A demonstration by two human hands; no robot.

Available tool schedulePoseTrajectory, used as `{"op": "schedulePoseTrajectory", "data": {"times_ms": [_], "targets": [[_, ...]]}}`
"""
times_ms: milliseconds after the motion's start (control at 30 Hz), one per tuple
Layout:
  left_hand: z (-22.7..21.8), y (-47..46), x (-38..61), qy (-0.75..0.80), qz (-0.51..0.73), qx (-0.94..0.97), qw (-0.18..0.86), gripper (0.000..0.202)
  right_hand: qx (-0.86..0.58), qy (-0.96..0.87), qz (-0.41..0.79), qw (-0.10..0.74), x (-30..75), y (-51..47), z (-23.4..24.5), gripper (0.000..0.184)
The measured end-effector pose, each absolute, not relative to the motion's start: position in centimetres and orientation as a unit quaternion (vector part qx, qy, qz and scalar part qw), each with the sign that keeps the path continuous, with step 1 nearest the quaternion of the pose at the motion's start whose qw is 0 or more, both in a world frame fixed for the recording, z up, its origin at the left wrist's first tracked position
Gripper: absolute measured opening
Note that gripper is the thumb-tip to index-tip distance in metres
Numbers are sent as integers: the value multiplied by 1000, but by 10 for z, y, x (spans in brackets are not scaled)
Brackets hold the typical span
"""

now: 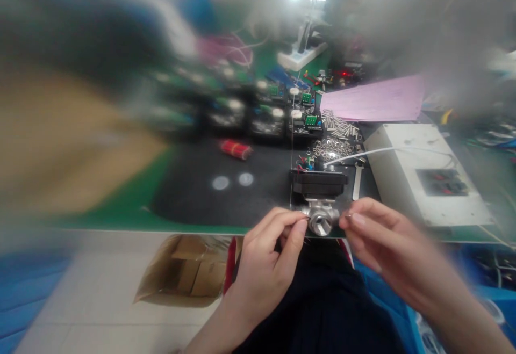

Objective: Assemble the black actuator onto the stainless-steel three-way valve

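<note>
A metal valve body [321, 219] with a black box-shaped actuator [319, 183] on top sits at the near edge of the black mat [226, 198]. My left hand [269, 257] is pinched against the valve's left port, fingers curled together. My right hand [379, 241] is pinched at the valve's right side, thumb and forefinger pressed together. What the fingertips hold, if anything, is too small to make out. A white tube [363, 153] runs from the actuator toward the right.
A white box [427, 177] lies to the right, a pink sheet [374, 101] behind it. Washers [330, 149] and small metal pins [341, 124] are heaped behind the valve, with circuit boards [282, 112] and a red part [236, 149] further back. An open cardboard box [189, 271] stands on the floor.
</note>
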State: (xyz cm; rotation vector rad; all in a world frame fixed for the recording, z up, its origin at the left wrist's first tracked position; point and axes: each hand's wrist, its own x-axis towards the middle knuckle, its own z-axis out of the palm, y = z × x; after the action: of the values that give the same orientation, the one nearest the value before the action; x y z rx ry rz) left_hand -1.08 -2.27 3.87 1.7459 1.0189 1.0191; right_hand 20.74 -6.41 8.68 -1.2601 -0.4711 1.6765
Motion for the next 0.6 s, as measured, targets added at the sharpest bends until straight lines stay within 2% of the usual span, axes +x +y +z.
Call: {"op": "schedulePoseTrajectory", "data": {"times_ms": [133,300,467,600], "targets": [[37,-18,-11,413,409,718,384,10,-550,-223,651,474,212,-63,79,18],[31,-9,-10,390,392,776,302,12,-610,-328,540,477,215,-60,65,32],[30,0,-11,377,382,805,253,11,-647,-403,459,456,215,-57,63,19],[35,7,-13,369,304,863,162,10,-623,-578,293,439,215,-55,61,7]]}}
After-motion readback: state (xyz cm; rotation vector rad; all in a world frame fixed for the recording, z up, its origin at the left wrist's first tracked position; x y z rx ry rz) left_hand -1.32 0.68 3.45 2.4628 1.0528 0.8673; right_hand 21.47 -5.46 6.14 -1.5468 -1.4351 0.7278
